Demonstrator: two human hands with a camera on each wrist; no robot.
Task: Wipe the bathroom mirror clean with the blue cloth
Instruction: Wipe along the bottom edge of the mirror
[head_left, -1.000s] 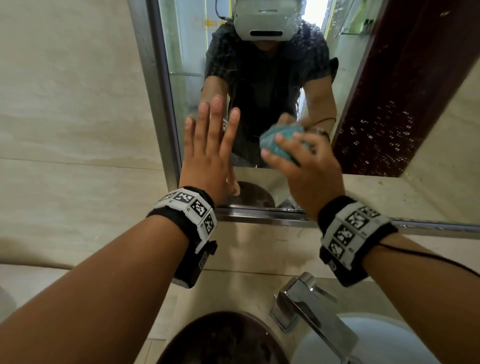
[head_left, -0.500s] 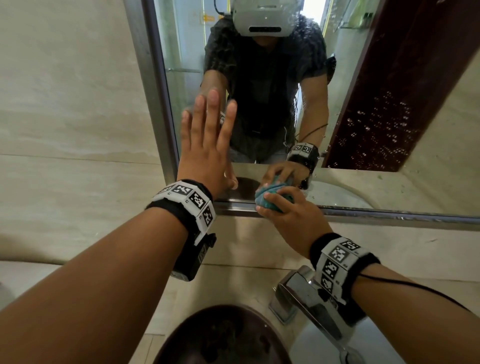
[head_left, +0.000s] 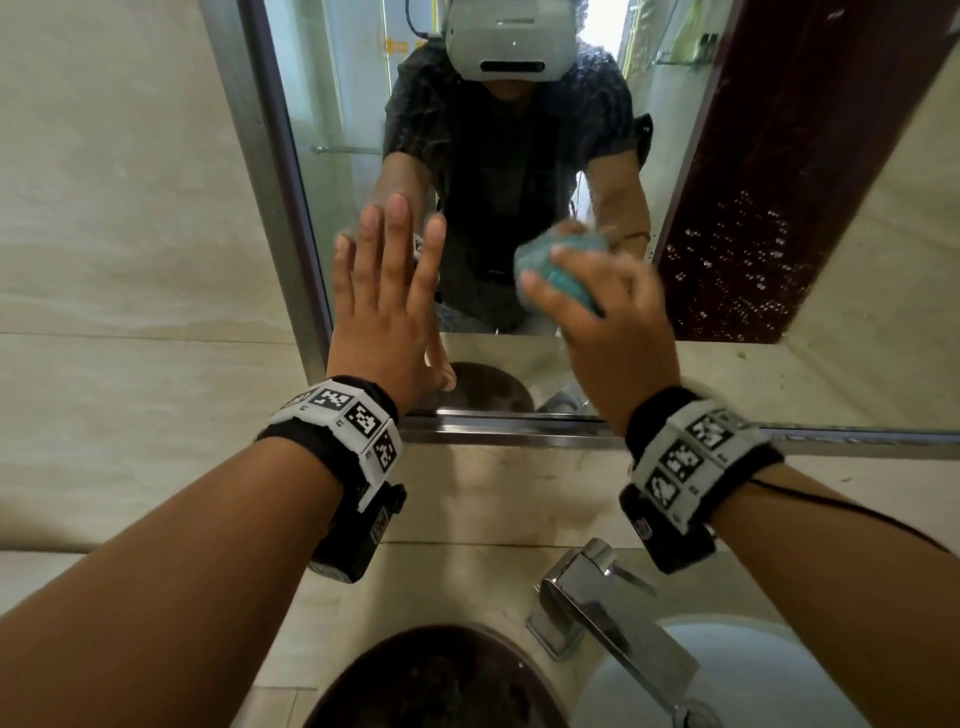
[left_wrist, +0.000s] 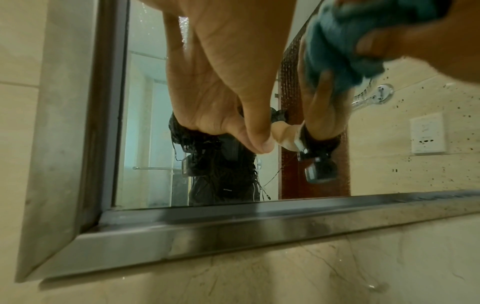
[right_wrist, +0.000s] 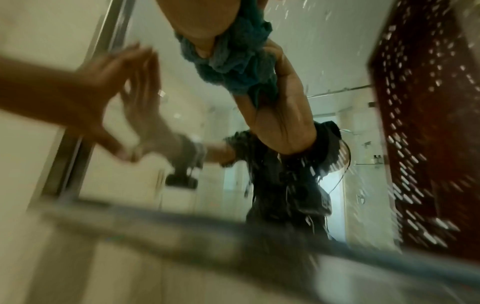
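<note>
The steel-framed mirror (head_left: 727, 374) hangs on the tiled wall ahead and carries water spots on its right side. My left hand (head_left: 387, 296) lies flat on the glass near the left frame, fingers straight and spread. My right hand (head_left: 602, 317) grips the bunched blue cloth (head_left: 558, 265) and presses it to the glass at mid height. The left wrist view has the left hand's palm (left_wrist: 233, 51) on the glass and the blue cloth (left_wrist: 345, 47) at upper right. The right wrist view is blurred; the blue cloth (right_wrist: 233, 59) shows under my fingers.
The mirror's steel bottom frame (head_left: 519, 431) juts out below my hands. A chrome faucet (head_left: 608, 608) and a white basin (head_left: 727, 675) sit below my right arm. A dark round bowl (head_left: 436, 680) is at the bottom centre. Tiled wall (head_left: 114, 260) fills the left.
My right hand has carried the cloth from the mirror's bottom edge back up the glass to mid height. The left hand has stayed flat on the mirror.
</note>
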